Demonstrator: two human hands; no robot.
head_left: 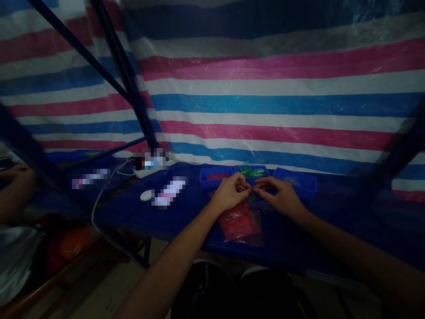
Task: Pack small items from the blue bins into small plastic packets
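Observation:
My left hand (pixel 232 192) is closed in a pinch above the blue table, and my right hand (pixel 280 195) meets it from the right with thumb and fingers drawn together. Between the fingertips is something small and thin that I cannot make out in the dim light. Under my left hand lie red packets in clear plastic bags (pixel 239 223). Just beyond the hands stand three blue bins: the left bin (pixel 203 178) has red pieces in it, the middle bin (pixel 265 172) holds green packets (pixel 250 172), and the right bin (pixel 307 188) contains something clear.
On the table (pixel 133 221) to the left are a blurred-out phone-like object (pixel 170 192), a white round object (pixel 146 195) and a white power strip (pixel 156 169) with cables. Blue frame posts (pixel 122 66) and a striped sheet (pixel 265 106) stand behind. Another person's arm (pixel 16 190) shows at far left.

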